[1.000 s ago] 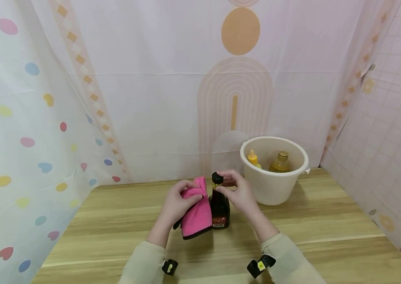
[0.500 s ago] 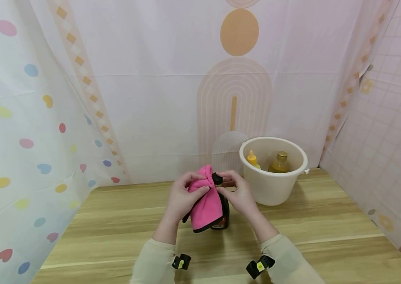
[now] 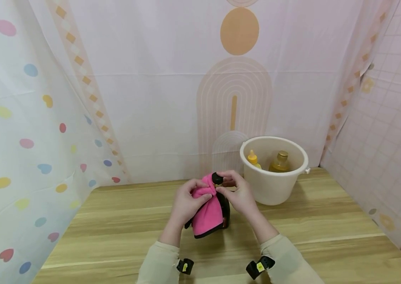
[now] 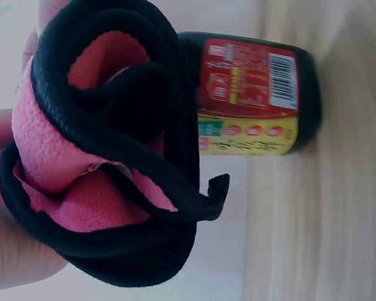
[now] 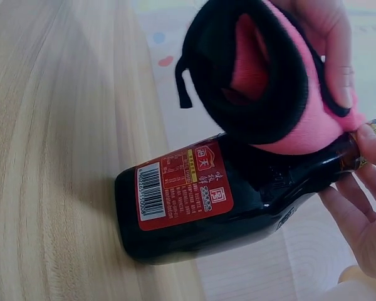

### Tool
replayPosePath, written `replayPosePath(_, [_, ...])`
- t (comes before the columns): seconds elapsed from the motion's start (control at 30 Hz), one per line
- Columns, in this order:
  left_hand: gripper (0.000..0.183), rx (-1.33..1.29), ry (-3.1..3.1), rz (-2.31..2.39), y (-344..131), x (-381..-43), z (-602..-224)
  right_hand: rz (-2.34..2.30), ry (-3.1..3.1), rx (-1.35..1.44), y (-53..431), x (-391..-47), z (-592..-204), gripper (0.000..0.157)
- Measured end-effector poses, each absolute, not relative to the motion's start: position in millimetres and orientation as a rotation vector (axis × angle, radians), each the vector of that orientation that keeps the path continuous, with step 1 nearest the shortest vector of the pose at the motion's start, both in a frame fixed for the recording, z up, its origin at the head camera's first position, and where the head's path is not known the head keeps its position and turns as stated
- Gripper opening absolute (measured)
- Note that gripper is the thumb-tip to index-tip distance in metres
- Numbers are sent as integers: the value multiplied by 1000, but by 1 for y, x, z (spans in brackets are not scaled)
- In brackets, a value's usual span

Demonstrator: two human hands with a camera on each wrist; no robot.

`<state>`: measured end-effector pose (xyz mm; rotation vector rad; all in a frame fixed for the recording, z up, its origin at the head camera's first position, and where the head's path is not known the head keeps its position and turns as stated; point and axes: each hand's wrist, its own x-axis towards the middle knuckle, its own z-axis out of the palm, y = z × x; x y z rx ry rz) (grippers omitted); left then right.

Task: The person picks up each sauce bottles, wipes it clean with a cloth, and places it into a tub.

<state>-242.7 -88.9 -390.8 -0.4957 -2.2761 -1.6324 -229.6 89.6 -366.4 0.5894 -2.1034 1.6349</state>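
Observation:
A dark sauce bottle [image 5: 194, 194] with a black cap and a red label stands upright on the table. My right hand [image 3: 238, 194] pinches its neck just under the cap. My left hand [image 3: 186, 201] grips a bunched pink cloth [image 3: 209, 217] with black edging, held against the left side of the bottle's neck and shoulder. In the left wrist view the folded black hem of the cloth covers part of the bottle, whose label [image 4: 250, 88] shows beyond it. The cloth hides much of the bottle's body in the head view.
Right of the hands stands a white bucket [image 3: 269, 189]. Inside it are a bottle with a yellow nozzle cap [image 3: 252, 157] and a gold-capped bottle [image 3: 280, 162]. The wooden table [image 3: 122, 228] meets patterned curtains at the back and sides.
My left hand has brought the cloth rightward onto the bottle's neck, then lowered it slightly over the last half second. My right hand has kept its hold on the neck.

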Motion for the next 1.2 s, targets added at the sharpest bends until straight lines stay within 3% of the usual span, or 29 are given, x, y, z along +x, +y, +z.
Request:
replayPosePath(0.43, [17,-479,-2375,-1548,-93,-243,-405,1642,-2119,574,94,-254,-396,40])
replayPosePath(1.2, [17,-318,-2435,-1729,-104,-249,-422,1593,-2130,583,95,-256,-399,40])
